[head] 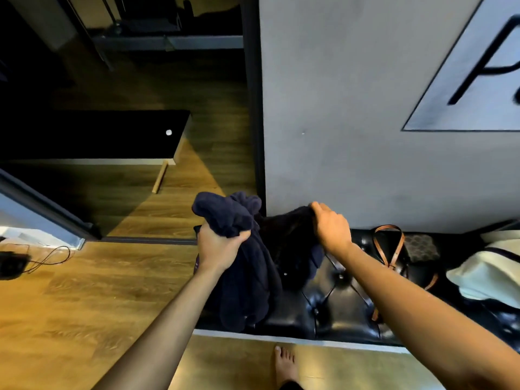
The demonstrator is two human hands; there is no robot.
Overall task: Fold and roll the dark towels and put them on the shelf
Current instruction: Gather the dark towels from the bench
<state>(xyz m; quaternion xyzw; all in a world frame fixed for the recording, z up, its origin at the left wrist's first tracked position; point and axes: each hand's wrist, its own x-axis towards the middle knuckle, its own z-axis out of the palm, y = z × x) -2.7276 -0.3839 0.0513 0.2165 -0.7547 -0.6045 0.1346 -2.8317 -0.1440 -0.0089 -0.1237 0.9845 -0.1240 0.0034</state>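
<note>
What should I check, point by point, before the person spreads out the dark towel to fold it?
1. Left hand grips the dark towel: ok.
2. Right hand grips another part of the dark cloth: ok.
3. Towel is spread flat: not ok, it hangs bunched.
4. One towel or two in the hands: cannot tell.
5. Free space on the black bench: not ok, a bag with brown straps and a white cloth lie beside it.
6. Shelf in view: cannot tell.

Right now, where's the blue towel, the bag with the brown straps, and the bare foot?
blue towel [247,277]: head view, on the hanging folds below the left hand.
bag [422,249]: head view, on its patterned side.
foot [285,367]: head view, on its top.
</note>
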